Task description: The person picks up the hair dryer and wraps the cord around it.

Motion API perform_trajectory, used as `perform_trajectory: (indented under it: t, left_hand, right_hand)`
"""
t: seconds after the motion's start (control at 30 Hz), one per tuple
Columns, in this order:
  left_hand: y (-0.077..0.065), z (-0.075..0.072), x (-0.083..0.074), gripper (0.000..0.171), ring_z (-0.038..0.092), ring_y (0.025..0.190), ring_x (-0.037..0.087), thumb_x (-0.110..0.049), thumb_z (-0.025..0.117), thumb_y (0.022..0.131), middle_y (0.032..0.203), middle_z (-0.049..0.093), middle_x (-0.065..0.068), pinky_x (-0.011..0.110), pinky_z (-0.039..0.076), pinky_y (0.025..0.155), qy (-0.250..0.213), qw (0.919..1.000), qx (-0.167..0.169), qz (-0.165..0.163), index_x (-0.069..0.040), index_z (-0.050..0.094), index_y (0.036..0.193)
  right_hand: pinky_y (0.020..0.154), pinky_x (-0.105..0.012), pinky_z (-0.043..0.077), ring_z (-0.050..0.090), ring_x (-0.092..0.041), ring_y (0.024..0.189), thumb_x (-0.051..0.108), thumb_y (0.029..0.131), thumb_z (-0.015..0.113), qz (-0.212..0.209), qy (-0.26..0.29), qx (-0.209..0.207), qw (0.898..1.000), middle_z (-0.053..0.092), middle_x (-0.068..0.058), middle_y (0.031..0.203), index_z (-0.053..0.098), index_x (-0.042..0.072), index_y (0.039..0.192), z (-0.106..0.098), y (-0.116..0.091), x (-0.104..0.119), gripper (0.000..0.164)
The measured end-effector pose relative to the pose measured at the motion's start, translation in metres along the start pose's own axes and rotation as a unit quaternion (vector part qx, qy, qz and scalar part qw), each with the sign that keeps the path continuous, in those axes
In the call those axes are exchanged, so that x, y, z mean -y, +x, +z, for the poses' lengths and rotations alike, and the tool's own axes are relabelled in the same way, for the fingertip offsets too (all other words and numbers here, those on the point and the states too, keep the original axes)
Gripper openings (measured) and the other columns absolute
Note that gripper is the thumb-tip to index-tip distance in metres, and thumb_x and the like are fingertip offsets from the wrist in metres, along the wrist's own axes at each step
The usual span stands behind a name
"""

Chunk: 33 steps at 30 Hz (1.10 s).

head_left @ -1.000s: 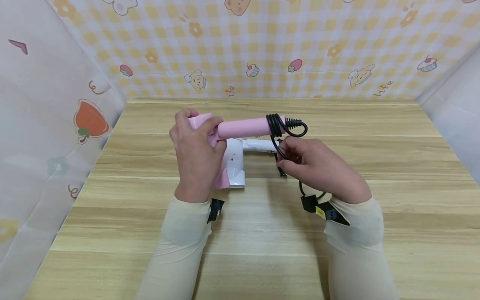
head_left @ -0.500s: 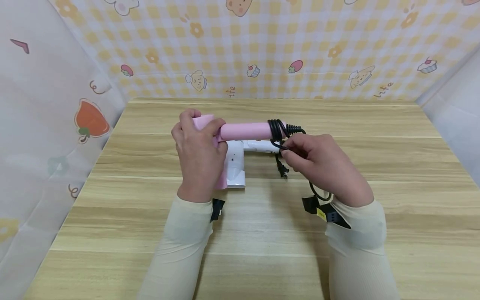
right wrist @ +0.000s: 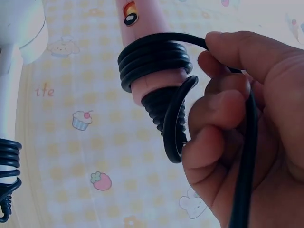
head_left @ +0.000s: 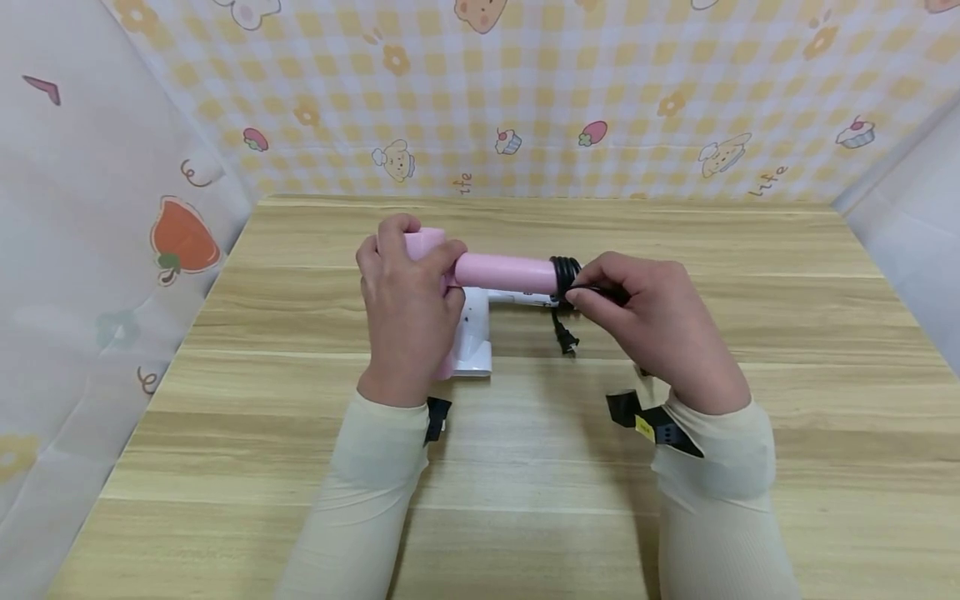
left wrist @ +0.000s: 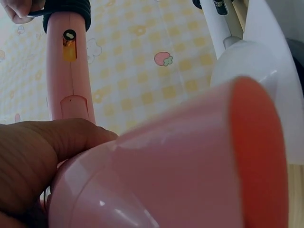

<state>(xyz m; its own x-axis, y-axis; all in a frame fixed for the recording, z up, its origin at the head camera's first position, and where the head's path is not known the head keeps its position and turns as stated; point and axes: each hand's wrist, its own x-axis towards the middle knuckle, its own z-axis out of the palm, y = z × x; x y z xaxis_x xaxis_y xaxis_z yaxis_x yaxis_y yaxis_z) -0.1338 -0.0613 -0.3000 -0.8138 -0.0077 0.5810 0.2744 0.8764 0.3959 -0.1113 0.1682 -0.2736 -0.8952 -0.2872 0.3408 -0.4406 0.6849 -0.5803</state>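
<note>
My left hand (head_left: 408, 312) grips a pink hair dryer (head_left: 506, 273) by its head and holds it above the table, its handle pointing right. Black power cord (right wrist: 154, 61) is wound in several turns round the handle's end, by the ribbed strain relief. The right hand (head_left: 648, 321) pinches the cord between thumb and fingers close to those coils; in the right wrist view the cord runs on through the curled fingers. Below and behind the pink dryer lies a white hair dryer (head_left: 474, 333), partly hidden. Its handle has a black cord (right wrist: 9, 161) wound round it as well.
A black plug (head_left: 566, 340) lies on the wooden table (head_left: 517, 500), just right of the white dryer. Behind the table hangs a yellow checked cloth (head_left: 540, 100); a white patterned cloth (head_left: 90, 250) hangs at the left. Dark straps (head_left: 663, 429) show at the wrists.
The pink dryer has moved slightly right and its handle end has lowered. My right hand has come up closer to the coils, drawing the cord against the handle. The white dryer has stayed put.
</note>
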Motion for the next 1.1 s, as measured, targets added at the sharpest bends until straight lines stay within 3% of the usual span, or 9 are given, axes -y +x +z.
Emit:
perform_trajectory:
  t: [0.27, 0.47, 0.63, 0.8, 0.93, 1.1]
  left_hand:
    - [0.0, -0.002, 0.001, 0.026, 0.036, 0.107, 0.044, -0.004, 0.066, 0.073, 0.118, 0.045, 0.016, 0.055, 0.037, 0.083, 0.0, 0.9997, -0.007, 0.022, -0.018, 0.073, 0.093]
    - [0.0, -0.003, 0.003, 0.026, 0.036, 0.107, 0.044, -0.004, 0.066, 0.073, 0.119, 0.044, 0.015, 0.055, 0.037, 0.084, 0.0, 0.9997, -0.001, 0.024, -0.019, 0.073, 0.093]
    - [0.001, -0.004, 0.003, 0.027, 0.036, 0.108, 0.043, -0.003, 0.066, 0.072, 0.119, 0.045, 0.015, 0.055, 0.036, 0.085, -0.003, 0.9991, 0.005, 0.042, -0.019, 0.073, 0.093]
    - [0.003, -0.006, 0.003, 0.03, 0.036, 0.109, 0.043, 0.0, 0.067, 0.069, 0.117, 0.046, 0.016, 0.053, 0.034, 0.089, -0.017, 0.9957, 0.0, 0.091, -0.018, 0.073, 0.092]
    - [0.004, -0.008, 0.004, 0.029, 0.036, 0.111, 0.043, -0.001, 0.069, 0.069, 0.115, 0.046, 0.017, 0.053, 0.032, 0.092, -0.027, 0.9921, -0.003, 0.122, -0.017, 0.073, 0.092]
    - [0.006, -0.009, 0.007, 0.027, 0.037, 0.109, 0.042, -0.002, 0.071, 0.067, 0.113, 0.047, 0.018, 0.051, 0.03, 0.093, -0.055, 0.9861, -0.01, 0.157, -0.017, 0.073, 0.09]
  right_hand:
    - [0.047, -0.024, 0.034, 0.042, -0.009, 0.053, 0.023, 0.084, 0.066, 0.0, 0.003, -0.012, 1.0, 0.056, 0.008, 0.067, 0.066, 0.02, 0.086, 0.001, 0.001, -0.004, 0.004]
    - [0.051, -0.022, 0.036, 0.045, -0.006, 0.061, 0.013, 0.087, 0.062, -0.035, 0.022, -0.017, 0.999, 0.055, 0.01, 0.08, 0.067, 0.017, 0.095, 0.001, 0.002, -0.006, 0.01]
    - [0.053, -0.021, 0.037, 0.047, -0.005, 0.064, 0.009, 0.085, 0.063, -0.053, 0.037, -0.044, 0.997, 0.057, 0.009, 0.081, 0.066, 0.014, 0.095, 0.001, 0.003, -0.008, 0.011]
    - [0.053, -0.02, 0.04, 0.05, -0.006, 0.062, 0.015, 0.081, 0.069, -0.007, 0.036, -0.064, 0.997, 0.06, 0.006, 0.08, 0.065, 0.011, 0.095, 0.0, 0.003, -0.01, 0.014]
    - [0.055, -0.02, 0.042, 0.053, -0.008, 0.063, 0.02, 0.081, 0.069, 0.034, 0.04, -0.055, 0.997, 0.062, 0.007, 0.081, 0.065, 0.014, 0.095, -0.003, 0.002, -0.011, 0.016]
    - [0.055, -0.022, 0.043, 0.054, -0.01, 0.064, 0.023, 0.085, 0.065, 0.045, 0.05, -0.037, 0.997, 0.063, 0.008, 0.084, 0.066, 0.019, 0.096, -0.003, 0.002, -0.012, 0.012]
